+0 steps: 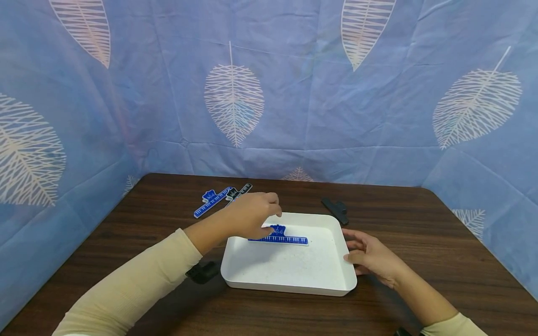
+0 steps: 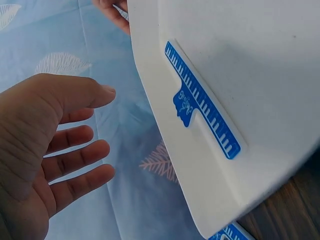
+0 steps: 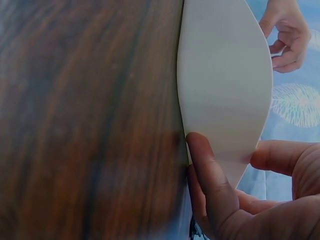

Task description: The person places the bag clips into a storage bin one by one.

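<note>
A white tray (image 1: 290, 275) lies on the dark wooden table, and a blue clip (image 1: 290, 240) with a piano-key pattern rests in it near the far wall. Over the tray's far left part hovers my left hand (image 1: 254, 214), its fingers loosely bent and nothing between them; in the head view it covers the clip's left end. The left wrist view shows a gap between that hand and the clip. My right hand (image 1: 371, 256) holds the tray's right side, with the thumb at the rim and fingers (image 3: 205, 155) against the outer wall.
Behind the tray to the left lie another blue piano-key clip (image 1: 213, 201) and a black one (image 1: 244, 188), partly hidden by my left hand. A plain black clip (image 1: 335, 211) sits beyond the tray's far right corner. A blue leaf-patterned cloth (image 1: 286, 116) hangs behind the table.
</note>
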Action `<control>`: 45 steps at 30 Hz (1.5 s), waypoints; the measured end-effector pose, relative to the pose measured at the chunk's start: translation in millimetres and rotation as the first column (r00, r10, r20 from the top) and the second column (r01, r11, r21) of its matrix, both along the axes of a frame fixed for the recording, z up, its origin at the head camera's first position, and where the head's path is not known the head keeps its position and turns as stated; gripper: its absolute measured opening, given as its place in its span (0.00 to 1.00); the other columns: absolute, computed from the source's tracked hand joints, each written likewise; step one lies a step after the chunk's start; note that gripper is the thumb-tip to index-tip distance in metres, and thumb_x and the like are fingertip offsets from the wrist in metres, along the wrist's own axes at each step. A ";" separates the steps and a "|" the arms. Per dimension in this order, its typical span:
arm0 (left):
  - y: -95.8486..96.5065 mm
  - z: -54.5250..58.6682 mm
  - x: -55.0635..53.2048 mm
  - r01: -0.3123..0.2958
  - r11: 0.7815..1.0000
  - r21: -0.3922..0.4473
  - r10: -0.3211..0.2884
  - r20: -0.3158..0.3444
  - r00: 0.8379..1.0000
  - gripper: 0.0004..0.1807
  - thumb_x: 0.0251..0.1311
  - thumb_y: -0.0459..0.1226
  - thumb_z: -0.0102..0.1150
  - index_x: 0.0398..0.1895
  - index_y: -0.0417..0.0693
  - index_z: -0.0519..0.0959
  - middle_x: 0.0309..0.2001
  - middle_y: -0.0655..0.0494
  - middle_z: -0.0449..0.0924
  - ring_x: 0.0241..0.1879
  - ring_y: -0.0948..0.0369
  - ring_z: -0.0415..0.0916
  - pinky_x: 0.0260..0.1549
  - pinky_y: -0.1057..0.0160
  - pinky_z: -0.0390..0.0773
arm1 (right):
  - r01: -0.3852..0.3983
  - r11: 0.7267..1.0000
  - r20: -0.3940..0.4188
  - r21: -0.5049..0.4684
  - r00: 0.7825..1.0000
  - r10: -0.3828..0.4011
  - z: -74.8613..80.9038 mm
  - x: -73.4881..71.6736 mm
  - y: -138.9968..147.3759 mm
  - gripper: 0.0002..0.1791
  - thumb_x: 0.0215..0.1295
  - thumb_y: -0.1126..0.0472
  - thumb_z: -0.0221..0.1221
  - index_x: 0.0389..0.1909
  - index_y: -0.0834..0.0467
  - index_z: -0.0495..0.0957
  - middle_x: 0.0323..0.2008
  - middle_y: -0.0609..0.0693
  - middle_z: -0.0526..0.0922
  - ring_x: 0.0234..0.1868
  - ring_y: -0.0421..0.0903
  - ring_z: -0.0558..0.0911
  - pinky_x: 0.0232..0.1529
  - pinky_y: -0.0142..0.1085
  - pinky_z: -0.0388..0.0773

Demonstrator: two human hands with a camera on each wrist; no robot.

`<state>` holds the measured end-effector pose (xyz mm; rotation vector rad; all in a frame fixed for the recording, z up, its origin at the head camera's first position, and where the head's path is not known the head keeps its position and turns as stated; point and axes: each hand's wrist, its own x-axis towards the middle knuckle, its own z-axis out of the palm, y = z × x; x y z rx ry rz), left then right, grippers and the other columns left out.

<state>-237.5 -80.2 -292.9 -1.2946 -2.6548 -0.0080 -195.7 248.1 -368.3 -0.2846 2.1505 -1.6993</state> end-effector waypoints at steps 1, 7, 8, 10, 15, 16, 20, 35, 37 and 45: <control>-1.8 0.2 0.3 -0.007 1.000 0.004 0.007 -0.001 1.000 0.16 0.53 0.44 0.69 0.46 0.52 0.84 0.44 0.58 0.78 0.39 0.63 0.77 0.39 0.65 0.79 | 0.000 1.000 0.000 0.000 1.000 0.000 -0.1 0.0 0.1 0.44 0.64 0.70 0.57 0.74 0.70 0.42 0.62 0.77 0.63 0.48 0.57 0.81 0.41 0.52 0.82; -14.3 -0.2 0.6 -0.010 0.998 0.062 0.013 -0.041 0.999 0.15 0.53 0.42 0.70 0.45 0.50 0.84 0.42 0.57 0.78 0.36 0.62 0.77 0.35 0.66 0.80 | -0.002 1.000 0.000 -0.004 1.000 0.002 -0.7 -0.1 0.7 0.44 0.64 0.70 0.57 0.74 0.70 0.42 0.63 0.77 0.62 0.48 0.58 0.81 0.41 0.52 0.82; -16.5 -0.4 0.5 -0.010 0.997 0.074 0.014 -0.047 0.999 0.15 0.53 0.42 0.70 0.44 0.50 0.85 0.42 0.57 0.78 0.36 0.63 0.76 0.34 0.66 0.80 | -0.003 1.000 0.000 -0.005 1.000 0.003 -0.7 0.0 0.7 0.44 0.64 0.70 0.57 0.74 0.70 0.42 0.63 0.77 0.62 0.48 0.58 0.81 0.41 0.52 0.82; -20.8 -0.5 0.4 -0.010 0.995 0.097 0.016 -0.058 0.998 0.15 0.53 0.41 0.70 0.44 0.49 0.85 0.42 0.57 0.78 0.35 0.63 0.76 0.34 0.66 0.80 | -0.004 1.000 0.000 -0.006 1.000 0.004 -0.4 0.1 0.6 0.44 0.64 0.70 0.57 0.74 0.70 0.42 0.63 0.77 0.62 0.48 0.58 0.81 0.42 0.52 0.82; -30.9 -0.6 0.3 -0.015 0.990 0.137 0.027 -0.084 0.996 0.14 0.52 0.39 0.70 0.43 0.49 0.85 0.43 0.56 0.79 0.36 0.61 0.78 0.34 0.64 0.81 | -0.002 1.000 0.000 -0.005 1.000 0.002 0.3 0.3 -0.3 0.43 0.64 0.70 0.57 0.74 0.70 0.42 0.63 0.77 0.62 0.48 0.58 0.81 0.41 0.52 0.82; -32.6 -0.2 0.6 -0.017 0.989 0.144 0.031 -0.089 0.996 0.14 0.52 0.39 0.70 0.43 0.49 0.85 0.43 0.55 0.79 0.37 0.61 0.78 0.34 0.64 0.81 | 0.000 1.000 0.000 -0.004 1.000 0.000 0.3 0.3 -0.4 0.43 0.64 0.70 0.57 0.74 0.70 0.42 0.63 0.77 0.62 0.48 0.57 0.81 0.41 0.52 0.82; -38.9 2.1 1.7 -0.036 0.984 0.175 0.054 -0.097 0.994 0.14 0.51 0.36 0.70 0.43 0.48 0.85 0.42 0.55 0.79 0.36 0.61 0.78 0.32 0.64 0.81 | 0.001 1.000 0.003 -0.008 1.000 -0.001 0.1 0.3 -0.5 0.43 0.64 0.70 0.56 0.74 0.70 0.42 0.63 0.77 0.62 0.48 0.57 0.81 0.41 0.52 0.82; -64.5 -6.0 -8.3 -0.142 0.965 0.219 0.163 -0.078 0.984 0.14 0.47 0.35 0.72 0.40 0.47 0.86 0.37 0.56 0.79 0.31 0.63 0.75 0.31 0.64 0.80 | 0.001 1.000 0.005 -0.015 1.000 -0.001 -1.2 0.4 0.7 0.43 0.64 0.70 0.57 0.73 0.71 0.42 0.62 0.77 0.63 0.47 0.57 0.82 0.41 0.53 0.82; -68.7 -8.7 -11.4 -0.160 0.961 0.224 0.180 -0.074 0.981 0.13 0.47 0.35 0.72 0.40 0.47 0.86 0.38 0.55 0.79 0.32 0.62 0.76 0.31 0.63 0.81 | 0.002 1.000 0.006 -0.015 1.000 -0.002 -1.1 0.4 0.6 0.43 0.64 0.70 0.57 0.74 0.70 0.42 0.62 0.77 0.63 0.47 0.57 0.82 0.41 0.52 0.82; -83.0 -15.9 -21.5 -0.224 0.947 0.231 0.243 -0.059 0.968 0.14 0.48 0.38 0.72 0.40 0.45 0.86 0.41 0.52 0.80 0.31 0.61 0.76 0.30 0.62 0.81 | -0.003 1.000 0.010 -0.028 1.000 0.004 -0.1 0.0 -0.4 0.43 0.64 0.70 0.57 0.73 0.71 0.41 0.61 0.77 0.63 0.47 0.57 0.82 0.41 0.53 0.82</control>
